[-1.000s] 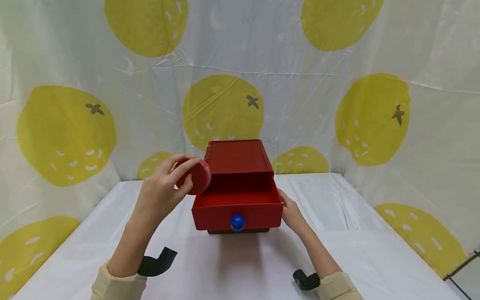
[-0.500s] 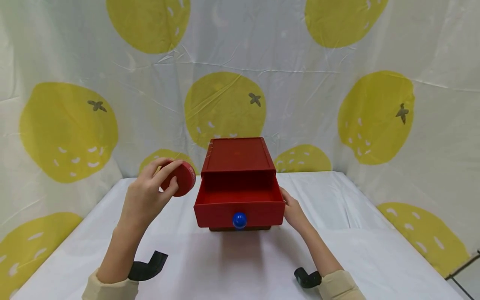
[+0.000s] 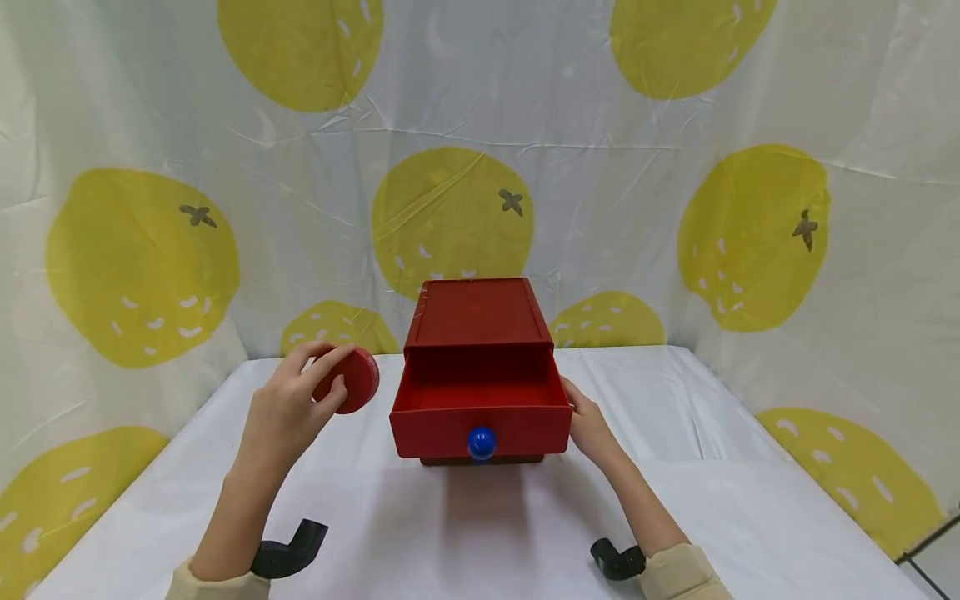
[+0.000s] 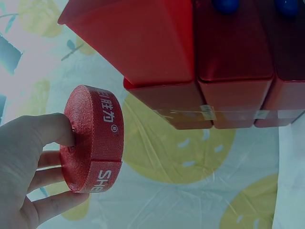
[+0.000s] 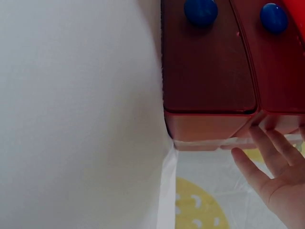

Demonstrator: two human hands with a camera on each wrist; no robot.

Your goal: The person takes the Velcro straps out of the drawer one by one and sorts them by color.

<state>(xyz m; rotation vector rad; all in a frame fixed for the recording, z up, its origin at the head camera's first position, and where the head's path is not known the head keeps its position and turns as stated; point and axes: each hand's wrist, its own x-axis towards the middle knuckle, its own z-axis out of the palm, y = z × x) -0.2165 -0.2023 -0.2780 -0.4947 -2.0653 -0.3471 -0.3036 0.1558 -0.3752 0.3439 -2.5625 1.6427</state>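
A roll of red woven tape [image 3: 363, 380] with white lettering is in my left hand [image 3: 279, 412], to the left of a red drawer cabinet [image 3: 480, 312]. In the left wrist view the thumb presses into the middle of the tape roll [image 4: 107, 131], and the other fingers lie behind it. The cabinet's top drawer [image 3: 435, 433] is pulled out, showing a bare red inside and a blue round knob [image 3: 482, 443] on its front. My right hand [image 3: 588, 423] touches the cabinet's right side. Its fingers [image 5: 271, 155] look fairly straight in the right wrist view, fingertips at the cabinet wall.
Below the pulled-out drawer are lower drawers [image 5: 209, 71] with blue knobs of their own. Clear tape [image 4: 209, 112] runs along the cabinet's side. A white cloth [image 3: 360, 533] covers the table, and a curtain with yellow fruit [image 3: 450, 217] hangs behind and at the sides.
My left hand has drawn back to the left and a little lower with the tape roll, away from the drawer. The right hand stays at the cabinet's side.
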